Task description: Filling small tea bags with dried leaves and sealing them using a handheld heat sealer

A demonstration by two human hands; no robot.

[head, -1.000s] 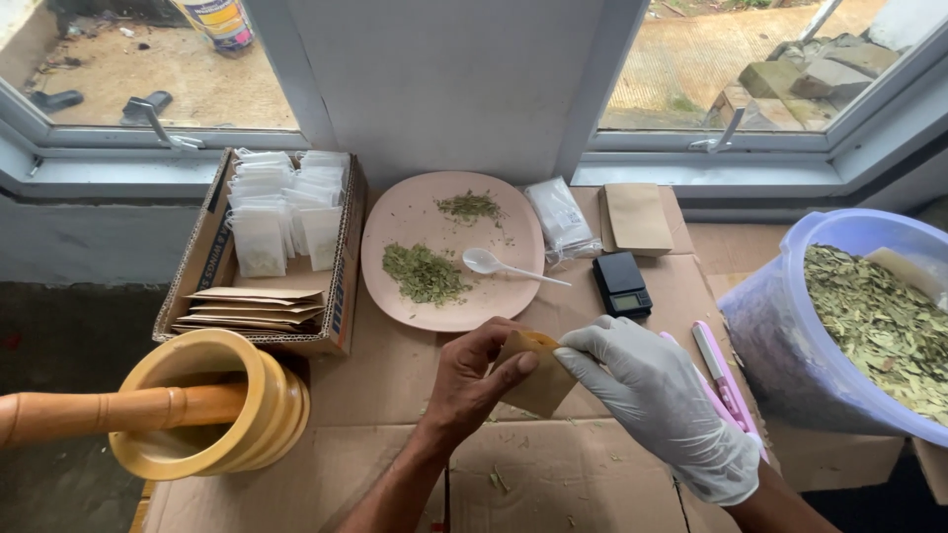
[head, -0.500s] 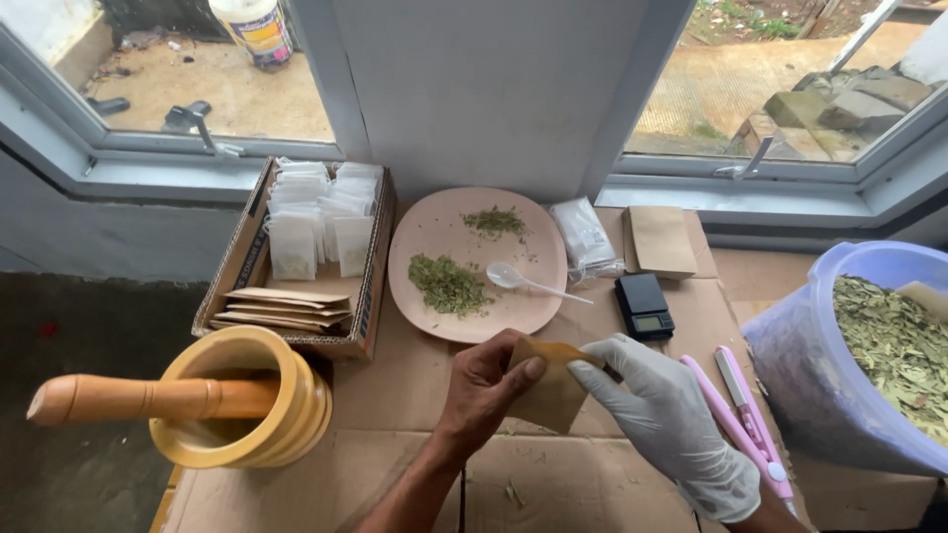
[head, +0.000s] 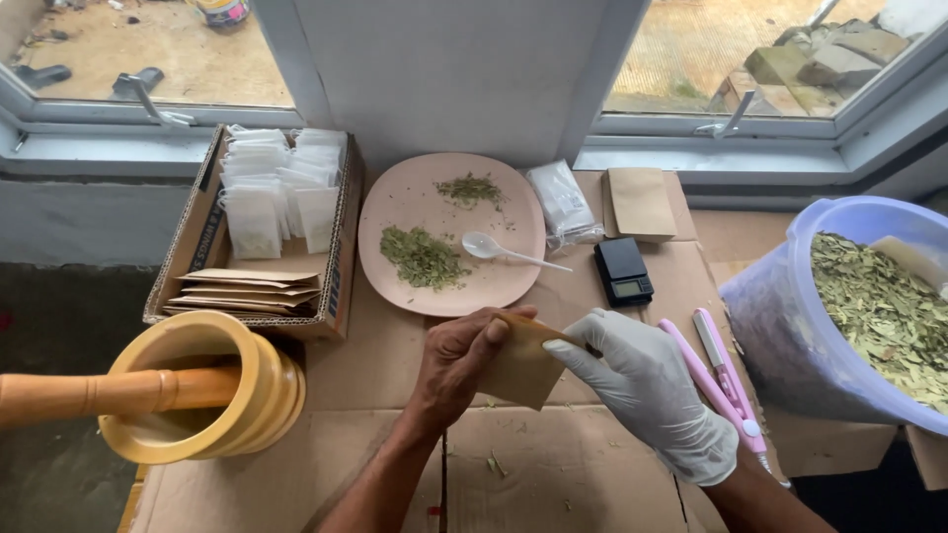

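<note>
A cardboard worktop (head: 326,474) runs under two windows, a white wall strip between them. At its right edge stands a big pale-blue tub (head: 780,326) of dried leaves. At the left edge sits a yellow mortar (head: 212,395) with a wooden pestle (head: 89,393) lying in it, and behind that a box (head: 197,247) of white sachets and brown envelopes. A pink plate (head: 415,197) near the back edge carries two heaps of crumbled herb and a white spoon (head: 494,249). Right of it lie a clear packet, a brown pouch and a small black scale (head: 622,271); a pink sealer (head: 721,370) lies by the tub. At the middle front, the bare left hand (head: 459,360) and gloved right hand (head: 647,385) both close their grip on one brown envelope (head: 521,367), held just above the worktop.
</note>
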